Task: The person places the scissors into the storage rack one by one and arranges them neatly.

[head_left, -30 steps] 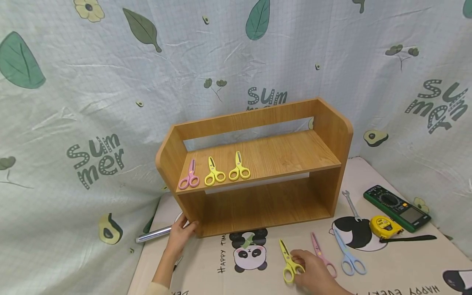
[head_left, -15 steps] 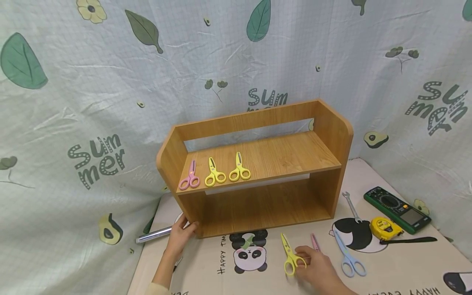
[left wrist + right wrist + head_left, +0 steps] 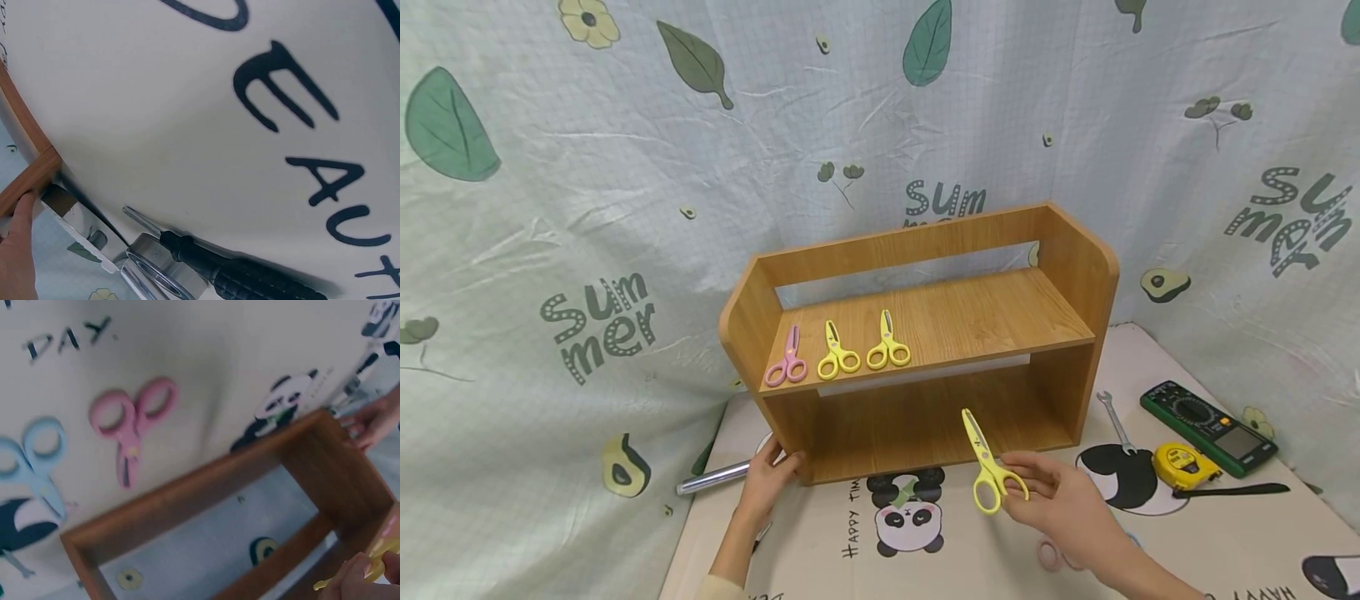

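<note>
Right hand (image 3: 1060, 500) was raised above the mat (image 3: 1225, 533), forearm coming in from the lower right, fingers pinching the handle loops of a yellow pair of scissors (image 3: 987, 469). Scissors were held clear of the mat in front of the lower opening of the wooden shelf (image 3: 1075, 275), blades closed and pointing up and slightly left.

Left hand (image 3: 767, 479) rested against the shelf's lower left front corner, arm extended from below, fingers laid on the wood; the left wrist view showed a fingertip (image 3: 24, 209) touching the board edge.

On the upper board lay three scissors in a row near the left end: pink (image 3: 787, 361), yellow (image 3: 835, 353), yellow (image 3: 887, 344). The right wrist view showed pink scissors (image 3: 131, 422) and blue scissors (image 3: 37, 456) lying on the mat side by side.
</note>
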Demonstrator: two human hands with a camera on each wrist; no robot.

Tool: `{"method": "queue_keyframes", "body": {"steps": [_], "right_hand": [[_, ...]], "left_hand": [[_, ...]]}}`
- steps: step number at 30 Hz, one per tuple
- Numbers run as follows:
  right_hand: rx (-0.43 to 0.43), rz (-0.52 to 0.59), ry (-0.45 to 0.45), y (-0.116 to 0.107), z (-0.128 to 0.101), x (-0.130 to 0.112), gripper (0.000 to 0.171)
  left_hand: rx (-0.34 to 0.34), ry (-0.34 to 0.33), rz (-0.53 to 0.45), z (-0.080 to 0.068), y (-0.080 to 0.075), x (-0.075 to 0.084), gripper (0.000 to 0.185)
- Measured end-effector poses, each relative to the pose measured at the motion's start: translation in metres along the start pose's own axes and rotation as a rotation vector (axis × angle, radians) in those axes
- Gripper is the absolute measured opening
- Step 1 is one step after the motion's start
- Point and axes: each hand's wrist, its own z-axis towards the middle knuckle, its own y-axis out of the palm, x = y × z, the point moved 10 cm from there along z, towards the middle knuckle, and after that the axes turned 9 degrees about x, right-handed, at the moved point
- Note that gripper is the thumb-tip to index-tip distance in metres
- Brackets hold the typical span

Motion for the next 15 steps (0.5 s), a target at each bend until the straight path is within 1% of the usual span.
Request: {"method": "queue_keyframes", "body": {"steps": [3, 8, 12, 15], "right_hand": [[-0.014, -0.004, -0.041, -0.006, -0.003, -0.021, 0.057], [-0.057, 0.029, -0.123, -0.013, -0.001, -0.058, 0.056], [-0.095, 0.060, -0.205, -0.018, 0.006, -0.087, 0.056], [-0.103, 0.054, -0.258, -0.018, 0.015, -0.105, 0.056]], "left_hand": [[0.000, 0.009, 0.006, 0.000, -0.001, 0.000, 0.069], [0.000, 0.010, 0.003, 0.001, -0.001, -0.002, 0.068], [-0.005, 0.005, 0.002, 0.002, -0.001, -0.002, 0.069], [-0.008, 0.002, 0.004, 0.001, -0.001, -0.001, 0.069]]}}
